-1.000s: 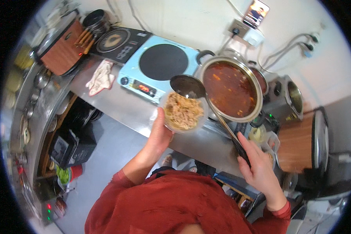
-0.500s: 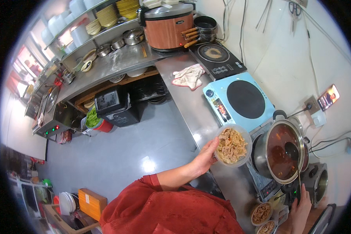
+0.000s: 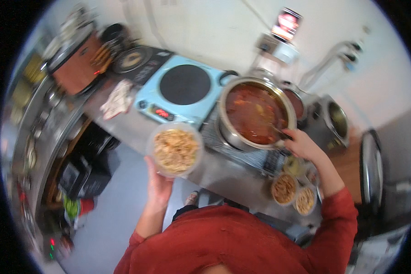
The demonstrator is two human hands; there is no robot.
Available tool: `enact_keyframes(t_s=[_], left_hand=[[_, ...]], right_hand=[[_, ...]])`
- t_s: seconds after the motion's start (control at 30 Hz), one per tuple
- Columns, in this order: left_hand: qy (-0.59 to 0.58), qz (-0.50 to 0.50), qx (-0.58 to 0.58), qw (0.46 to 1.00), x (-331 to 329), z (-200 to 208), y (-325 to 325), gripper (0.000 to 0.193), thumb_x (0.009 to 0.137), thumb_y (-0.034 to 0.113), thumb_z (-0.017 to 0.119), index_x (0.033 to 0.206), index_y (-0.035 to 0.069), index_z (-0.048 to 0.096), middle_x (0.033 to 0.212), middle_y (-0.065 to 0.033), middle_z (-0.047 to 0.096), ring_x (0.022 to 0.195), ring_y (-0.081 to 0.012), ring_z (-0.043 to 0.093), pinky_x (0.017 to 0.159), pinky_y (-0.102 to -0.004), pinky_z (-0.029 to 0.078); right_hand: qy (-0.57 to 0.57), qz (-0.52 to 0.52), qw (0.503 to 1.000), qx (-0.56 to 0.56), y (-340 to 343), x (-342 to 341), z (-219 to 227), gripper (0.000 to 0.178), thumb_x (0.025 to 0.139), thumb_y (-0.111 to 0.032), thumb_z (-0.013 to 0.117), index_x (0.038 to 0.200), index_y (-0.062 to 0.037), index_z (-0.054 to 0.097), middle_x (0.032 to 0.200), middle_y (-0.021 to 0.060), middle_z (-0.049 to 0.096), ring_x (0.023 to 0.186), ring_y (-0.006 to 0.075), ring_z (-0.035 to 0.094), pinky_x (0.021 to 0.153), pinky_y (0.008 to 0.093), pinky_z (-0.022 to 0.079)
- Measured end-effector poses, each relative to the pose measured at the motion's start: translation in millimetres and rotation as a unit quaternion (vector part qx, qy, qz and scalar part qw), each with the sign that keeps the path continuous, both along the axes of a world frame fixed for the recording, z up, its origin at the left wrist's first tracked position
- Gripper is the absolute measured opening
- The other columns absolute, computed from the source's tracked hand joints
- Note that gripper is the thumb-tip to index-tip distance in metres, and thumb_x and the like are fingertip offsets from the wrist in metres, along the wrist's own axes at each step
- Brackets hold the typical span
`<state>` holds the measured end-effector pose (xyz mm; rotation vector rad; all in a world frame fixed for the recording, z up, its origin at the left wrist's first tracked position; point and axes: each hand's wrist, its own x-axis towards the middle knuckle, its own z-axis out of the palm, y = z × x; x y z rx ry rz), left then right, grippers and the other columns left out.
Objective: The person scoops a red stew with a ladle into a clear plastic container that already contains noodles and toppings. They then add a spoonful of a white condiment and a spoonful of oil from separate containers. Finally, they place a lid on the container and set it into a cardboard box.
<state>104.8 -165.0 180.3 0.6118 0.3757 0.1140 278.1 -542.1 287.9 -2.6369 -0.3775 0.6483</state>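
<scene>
My left hand (image 3: 160,186) holds a round clear plastic bowl (image 3: 200,153) from below and its near side. Shredded, pale-brown food (image 3: 175,148), apparently meat, fills it. Over the near right rim of a large steel pot (image 3: 231,138), my right hand (image 3: 301,145) is closed around a ladle's handle (image 3: 284,134). The ladle's head is sunk out of sight in red-brown broth (image 3: 251,112) with bits floating on it. The bowl is held to the left of the pot, apart from it. Motion blurs the picture.
A light-blue induction cooker (image 3: 146,93) stands left of the pot, near a cloth (image 3: 118,98). Two tubs of food (image 3: 284,188) (image 3: 305,201) sit near my right forearm. A smaller pot (image 3: 294,102) and a steel appliance (image 3: 317,118) stand right. A phone (image 3: 286,25) is at the wall.
The view has swung to the right. My right hand has come up to the pot's rim on the ladle handle, and the ladle's head has gone under the broth. The left hand still holds the bowl.
</scene>
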Motion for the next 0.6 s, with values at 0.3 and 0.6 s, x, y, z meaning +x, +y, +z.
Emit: enact_keyframes(t_s=[0.3, 0.6], left_hand=[[-0.039, -0.072, 0.0, 0.997, 22, 7, -9, 0.086, 0.087, 0.069, 0.042, 0.147, 0.009, 0.026, 0.15, -0.0069, 0.035, 0.137, -0.0242, 0.034, 0.112, -0.0429, 0.03], [-0.05, -0.138, -0.005, 0.989, 47, 0, -19, 0.085, 0.088, 0.07, 0.039, 0.149, 0.012, 0.024, 0.15, -0.0078, 0.033, 0.137, -0.0255, 0.034, 0.112, -0.0436, 0.03]], right_hand=[[0.22, -0.304, 0.852, 0.366, 8, -40, 19, 0.042, 0.088, -0.008, 0.053, 0.128, 0.0041, 0.049, 0.076, 0.0055, 0.059, 0.047, 0.0081, 0.045, 0.037, 0.0215, 0.029], [0.188, -0.317, 0.83, 0.419, -2, -68, 37, 0.039, 0.089, -0.008, 0.051, 0.127, 0.0032, 0.049, 0.077, 0.0054, 0.059, 0.048, 0.0075, 0.046, 0.037, 0.0207, 0.029]])
